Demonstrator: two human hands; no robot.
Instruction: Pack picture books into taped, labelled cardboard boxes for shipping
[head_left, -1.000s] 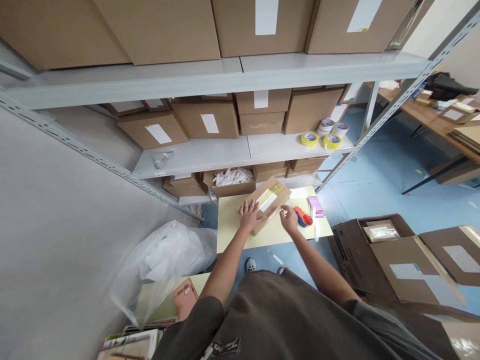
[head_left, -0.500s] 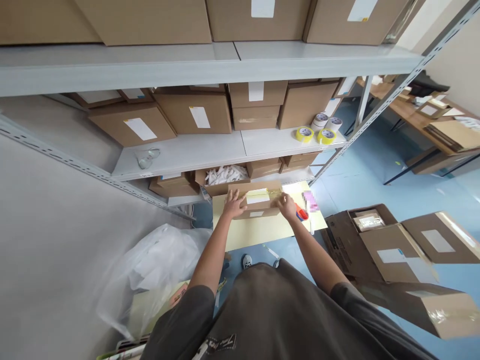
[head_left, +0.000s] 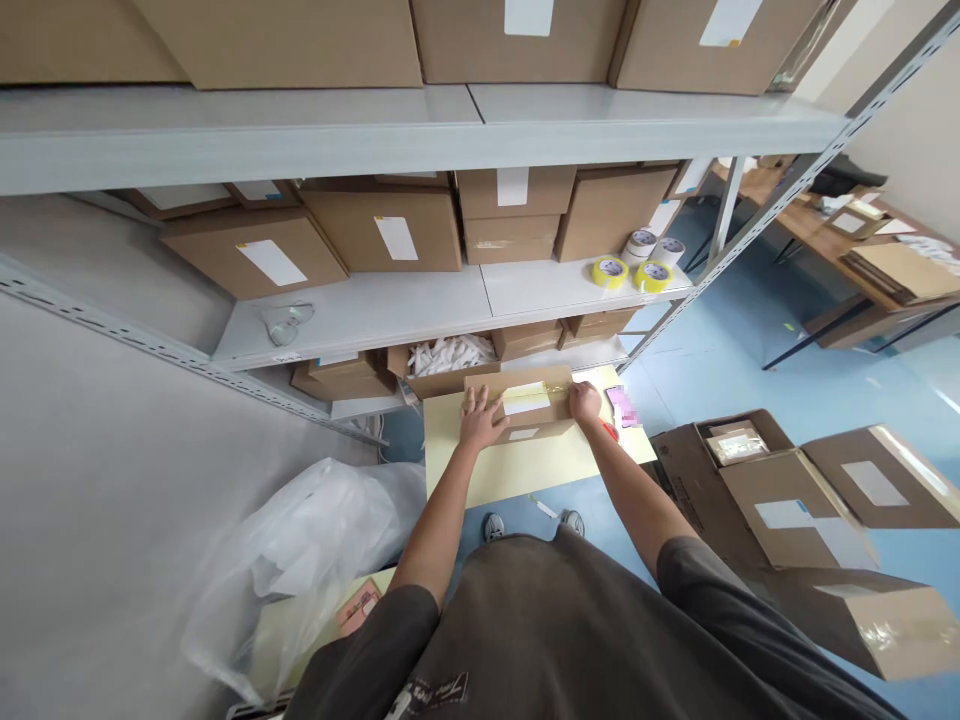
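Carton [head_left: 535, 416] now parallel to table edge [head_left: 517, 482]

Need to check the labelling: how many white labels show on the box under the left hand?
2: a top label, partly under yellow tape, and a side label on the near face. The box may bear more on hidden faces.

This looks like a stockroom with a packing spot. A metal rack [head_left: 420, 140] holds labelled cardboard boxes [head_left: 420, 232] on several levels, and tape rolls [head_left: 610, 273] stand on a middle shelf [head_left: 412, 296]. A taped carton [head_left: 556, 407] sits on the pale desk [head_left: 469, 480], and a larger open carton [head_left: 694, 478] stands on the blue floor [head_left: 697, 380].
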